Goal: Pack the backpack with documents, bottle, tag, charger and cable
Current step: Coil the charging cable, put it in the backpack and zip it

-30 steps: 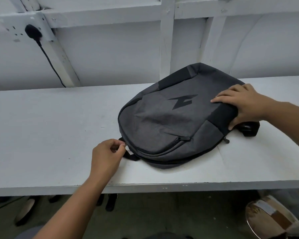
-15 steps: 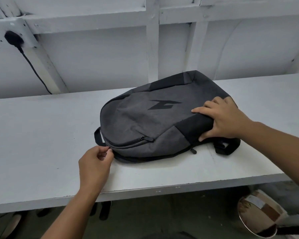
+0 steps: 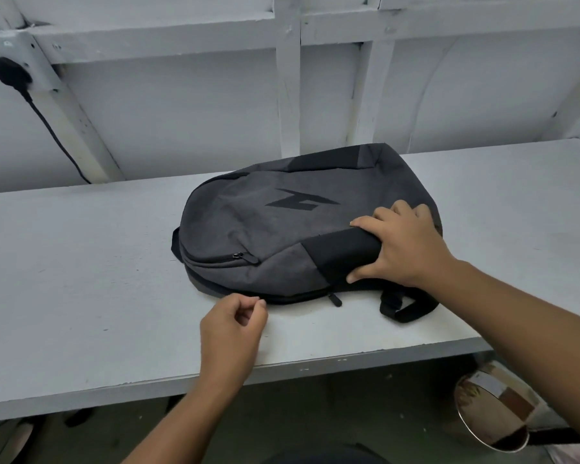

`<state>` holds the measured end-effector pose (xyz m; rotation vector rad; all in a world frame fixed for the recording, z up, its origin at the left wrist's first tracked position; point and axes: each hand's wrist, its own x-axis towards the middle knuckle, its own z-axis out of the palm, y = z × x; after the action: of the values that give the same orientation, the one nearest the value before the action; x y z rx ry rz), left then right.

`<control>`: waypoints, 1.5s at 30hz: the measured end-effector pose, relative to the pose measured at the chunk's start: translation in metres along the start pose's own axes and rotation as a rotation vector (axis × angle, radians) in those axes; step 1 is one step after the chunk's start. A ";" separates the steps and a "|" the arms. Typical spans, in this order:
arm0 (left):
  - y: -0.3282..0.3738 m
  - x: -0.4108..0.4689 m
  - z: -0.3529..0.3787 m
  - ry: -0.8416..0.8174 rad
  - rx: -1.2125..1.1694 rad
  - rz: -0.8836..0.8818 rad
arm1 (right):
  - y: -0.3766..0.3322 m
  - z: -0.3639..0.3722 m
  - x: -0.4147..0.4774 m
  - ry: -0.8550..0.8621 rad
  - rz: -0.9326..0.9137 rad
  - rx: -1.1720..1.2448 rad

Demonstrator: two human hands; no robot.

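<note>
Right hand [image 3: 406, 249] grips backpack [image 3: 265, 229]; left hand [image 3: 230, 326] curls (grasp unclear) beside it.

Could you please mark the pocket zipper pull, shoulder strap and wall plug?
pocket zipper pull [image 3: 237, 255]: head view, on its tab.
shoulder strap [image 3: 412, 314]: head view, on the loop's bend.
wall plug [image 3: 12, 75]: head view, on its body.

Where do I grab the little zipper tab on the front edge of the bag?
Pinch the small black zipper pull dangling off the near edge of the backpack, coming in from the front. It sticks out toward you over the table, and the right hand holds the backpack steady.
</note>
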<state>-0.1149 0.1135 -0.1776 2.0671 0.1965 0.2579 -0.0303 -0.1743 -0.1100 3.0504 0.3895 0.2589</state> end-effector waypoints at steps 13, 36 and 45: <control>0.026 -0.012 0.050 -0.161 -0.021 0.061 | -0.046 -0.001 -0.012 0.015 0.081 0.018; 0.023 0.030 -0.018 -0.073 -0.497 -0.460 | -0.151 -0.067 -0.067 -0.215 -0.071 0.650; 0.021 0.096 -0.048 -0.338 -0.293 -0.526 | 0.023 -0.041 -0.024 -0.151 0.727 0.828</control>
<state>-0.0346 0.1671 -0.1265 1.6673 0.4536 -0.3630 -0.0548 -0.2012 -0.0719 3.8309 -0.8644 -0.1692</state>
